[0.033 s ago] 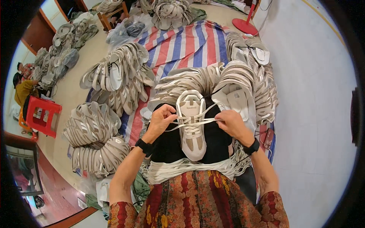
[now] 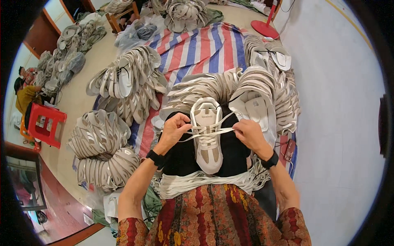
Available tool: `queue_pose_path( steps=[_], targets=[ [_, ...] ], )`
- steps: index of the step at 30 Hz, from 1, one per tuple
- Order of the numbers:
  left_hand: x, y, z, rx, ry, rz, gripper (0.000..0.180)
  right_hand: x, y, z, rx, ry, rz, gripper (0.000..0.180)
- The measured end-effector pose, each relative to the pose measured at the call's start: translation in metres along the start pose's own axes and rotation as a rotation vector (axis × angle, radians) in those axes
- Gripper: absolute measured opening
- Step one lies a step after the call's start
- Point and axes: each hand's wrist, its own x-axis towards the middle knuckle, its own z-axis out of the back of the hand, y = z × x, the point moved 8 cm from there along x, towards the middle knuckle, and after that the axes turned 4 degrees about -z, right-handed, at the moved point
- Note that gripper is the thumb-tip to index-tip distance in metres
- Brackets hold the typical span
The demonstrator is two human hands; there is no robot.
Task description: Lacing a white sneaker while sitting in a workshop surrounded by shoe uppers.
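On my black-clad lap lies a cream and beige sneaker (image 2: 207,158), its toe pointing toward me. White shoelaces (image 2: 223,130) run through the eyelets and stretch out to both sides. At the shoe's left side, the fingers of my left hand (image 2: 174,128) are pinched on a lace. To the right, my right hand (image 2: 247,131) pinches the lace too, pulled out level across the upper. Both hands are closed and stay just off the shoe's sides. A thick bundle of white laces (image 2: 205,183) rests across my lap, close to my waist.
Stacked shoe uppers (image 2: 205,90) stand just ahead, with more piles at the left (image 2: 108,168) and right (image 2: 285,98). Beneath them lies a striped tarp (image 2: 201,47). A red stool (image 2: 47,125) and a seated person (image 2: 28,96) are far left. A red round stand base (image 2: 264,28) stands at the back right.
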Motion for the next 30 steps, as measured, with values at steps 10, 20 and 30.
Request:
queue_pose_path(
  steps=[10, 20, 30],
  targets=[
    [-0.003, -0.005, -0.001, -0.022, 0.012, -0.036, 0.013, -0.011, -0.018, 0.006, 0.209, -0.57, -0.305, 0.013],
    [-0.043, 0.001, 0.193, -0.598, -0.642, 0.059, 0.014, -0.011, 0.017, -0.045, -0.065, -0.076, 0.053, 0.02],
    [-0.049, -0.055, 0.04, 0.98, -0.179, -0.525, 0.036, 0.023, 0.02, -0.062, -0.213, 0.163, 0.026, 0.023]
  ],
)
